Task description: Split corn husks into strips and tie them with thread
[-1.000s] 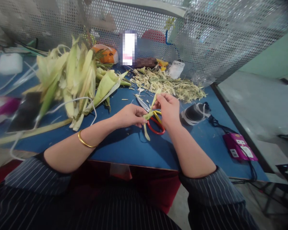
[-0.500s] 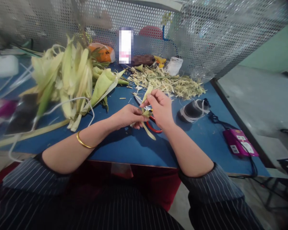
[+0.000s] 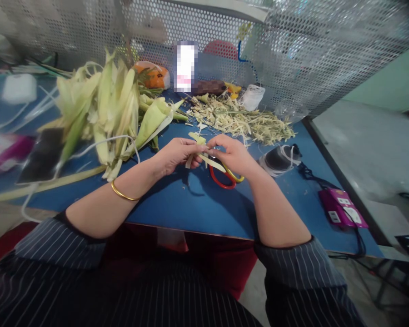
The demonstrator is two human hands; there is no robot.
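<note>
My left hand [image 3: 179, 153] and my right hand [image 3: 232, 153] meet over the blue table [image 3: 177, 209], both pinched on a narrow pale green leaf strip [image 3: 204, 156] that runs between them. One end of the strip folds over my left fingers. Red and yellow handled scissors [image 3: 225, 178] lie on the table just under my right hand. A gold bangle [image 3: 122, 194] sits on my left wrist.
A big heap of pale green husk leaves [image 3: 105, 109] lies at the left. Shredded leaf scraps [image 3: 245, 119] spread at the back before a perforated metal screen [image 3: 293, 54]. A dark round device [image 3: 277, 160] and a magenta power strip [image 3: 342, 210] sit at the right. A black phone [image 3: 41, 154] lies left.
My right hand has come down from holding the strip upright to level with my left hand. The strip now lies flat between both hands, above the scissors.
</note>
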